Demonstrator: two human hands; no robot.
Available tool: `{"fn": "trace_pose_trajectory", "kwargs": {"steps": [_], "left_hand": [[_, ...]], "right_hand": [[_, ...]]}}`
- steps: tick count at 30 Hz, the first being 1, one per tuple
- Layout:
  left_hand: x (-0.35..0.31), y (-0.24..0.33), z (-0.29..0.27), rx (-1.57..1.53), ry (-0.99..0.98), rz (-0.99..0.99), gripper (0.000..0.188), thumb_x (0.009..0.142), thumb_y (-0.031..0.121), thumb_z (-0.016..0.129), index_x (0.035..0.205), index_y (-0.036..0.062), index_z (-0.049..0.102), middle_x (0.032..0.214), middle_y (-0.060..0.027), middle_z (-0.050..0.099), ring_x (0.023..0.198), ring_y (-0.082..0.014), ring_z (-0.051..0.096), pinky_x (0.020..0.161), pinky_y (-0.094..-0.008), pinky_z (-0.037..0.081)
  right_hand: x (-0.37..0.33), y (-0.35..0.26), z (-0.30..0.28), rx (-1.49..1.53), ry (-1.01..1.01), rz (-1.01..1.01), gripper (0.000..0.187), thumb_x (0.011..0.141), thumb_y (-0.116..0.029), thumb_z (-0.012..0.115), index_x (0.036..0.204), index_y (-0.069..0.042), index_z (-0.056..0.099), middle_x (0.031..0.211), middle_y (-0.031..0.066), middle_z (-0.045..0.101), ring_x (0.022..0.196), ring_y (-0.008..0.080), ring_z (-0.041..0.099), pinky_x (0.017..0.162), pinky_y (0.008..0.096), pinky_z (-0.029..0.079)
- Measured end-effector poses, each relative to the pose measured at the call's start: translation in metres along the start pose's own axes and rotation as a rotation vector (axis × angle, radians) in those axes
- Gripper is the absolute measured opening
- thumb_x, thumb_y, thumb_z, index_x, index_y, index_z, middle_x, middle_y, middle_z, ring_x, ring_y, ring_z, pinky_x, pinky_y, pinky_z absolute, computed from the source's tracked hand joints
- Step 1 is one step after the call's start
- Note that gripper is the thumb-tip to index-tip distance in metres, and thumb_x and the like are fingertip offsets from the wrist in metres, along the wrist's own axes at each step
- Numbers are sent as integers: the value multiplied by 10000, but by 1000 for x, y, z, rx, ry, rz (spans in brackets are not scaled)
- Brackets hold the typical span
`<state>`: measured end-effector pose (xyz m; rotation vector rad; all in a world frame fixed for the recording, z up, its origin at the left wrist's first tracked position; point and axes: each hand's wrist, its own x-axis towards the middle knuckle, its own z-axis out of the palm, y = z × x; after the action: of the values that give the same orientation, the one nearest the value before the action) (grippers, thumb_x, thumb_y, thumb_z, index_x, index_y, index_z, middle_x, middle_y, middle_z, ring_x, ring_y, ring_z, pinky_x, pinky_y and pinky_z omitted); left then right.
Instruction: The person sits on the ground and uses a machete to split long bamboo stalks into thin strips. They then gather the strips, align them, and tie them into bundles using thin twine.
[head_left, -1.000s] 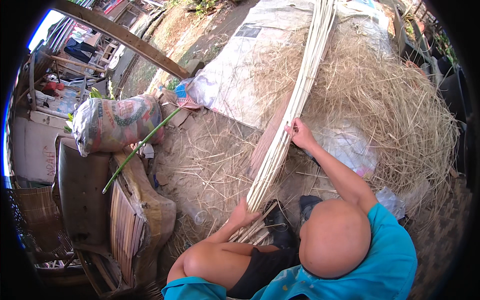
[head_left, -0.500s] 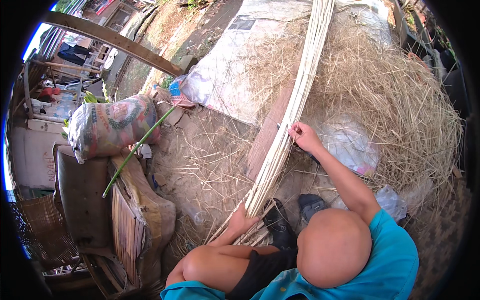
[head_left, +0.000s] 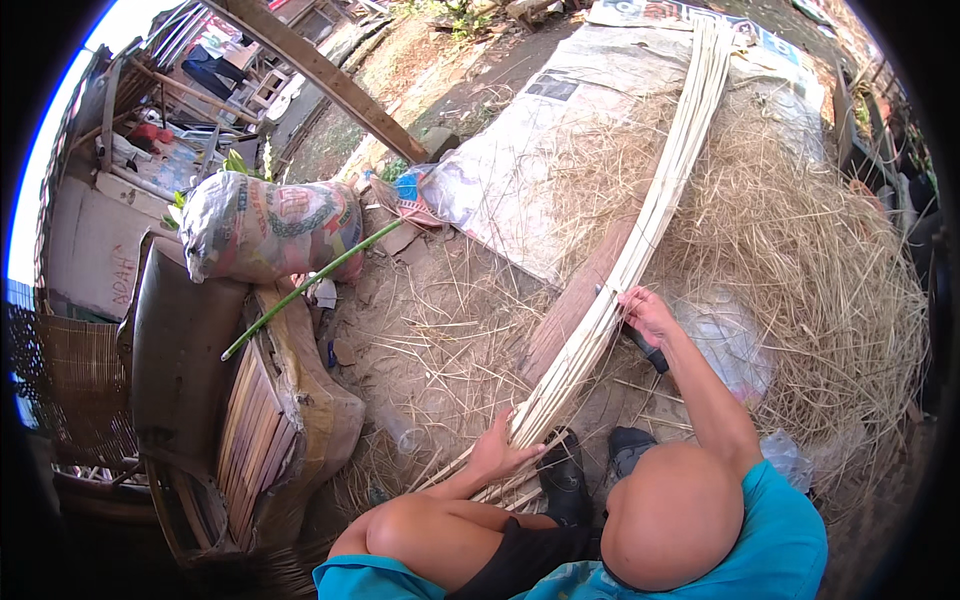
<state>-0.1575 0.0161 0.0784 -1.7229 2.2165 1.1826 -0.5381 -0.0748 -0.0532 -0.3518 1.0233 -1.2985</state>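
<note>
A long bundle of pale bamboo strips [head_left: 640, 262] slants from near my legs up to the far right, fanned at its near end. My left hand [head_left: 497, 452] is wrapped round the near part of the strips, its thumb out to the right. Higher up, my right hand [head_left: 648, 312] has bent fingers closed at the bundle's right edge; the fingertips are too small to make out fully. Just below that hand a dark tool handle [head_left: 648, 352] pokes out from beneath the strips. Under the bundle lies a brown wooden plank [head_left: 580, 312].
Dry straw-like shavings [head_left: 830, 270] are heaped at right, partly over a pale sheet [head_left: 520, 160]. At left stand a stuffed sack [head_left: 275, 225], a green pole [head_left: 310, 285] and a worn padded seat [head_left: 185, 350]. A wooden beam [head_left: 325, 80] crosses the upper left.
The whole view has shifted, so the surroundings sit further right and lower. Both hands stay at the bundle; more of the dark handle shows below the right hand.
</note>
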Motion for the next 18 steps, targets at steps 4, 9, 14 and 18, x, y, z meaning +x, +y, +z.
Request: {"fn": "trace_pose_trajectory", "kwargs": {"steps": [4, 9, 14, 18], "left_hand": [[12, -21, -1, -77, -124, -28, 1025, 840, 655, 701, 1496, -35, 325, 1362, -336, 550, 1276, -442, 559, 1088, -458, 434], [-5, -49, 21, -127, -122, 90, 1122, 824, 661, 714, 1542, -48, 223, 1445, -340, 464, 1335, -438, 501, 1128, -450, 399], [6, -50, 15, 64, -92, 117, 1182, 785, 580, 782, 1580, 22, 108, 1442, -339, 447, 1283, -484, 517, 1094, -489, 426], [-7, -53, 15, 97, -37, 63, 1103, 799, 480, 768, 1597, 120, 97, 1378, -303, 527, 1238, -480, 550, 1054, -506, 452]], "right_hand": [[-2, -6, 7, -713, 159, -200, 179, 920, -219, 752, 890, -65, 666, 957, 44, 679, 887, 171, 658, 776, 334, 520], [-26, -9, 42, -1313, 373, -490, 330, 899, -311, 719, 958, 12, 690, 993, 169, 646, 955, 345, 636, 870, 459, 496], [47, -8, -10, -694, 328, -138, 211, 907, -268, 667, 926, -59, 684, 826, 46, 586, 749, 193, 540, 705, 375, 452], [18, -23, 22, -690, 245, -39, 241, 885, -289, 714, 799, -73, 650, 770, -10, 534, 753, 142, 499, 655, 339, 412]]}}
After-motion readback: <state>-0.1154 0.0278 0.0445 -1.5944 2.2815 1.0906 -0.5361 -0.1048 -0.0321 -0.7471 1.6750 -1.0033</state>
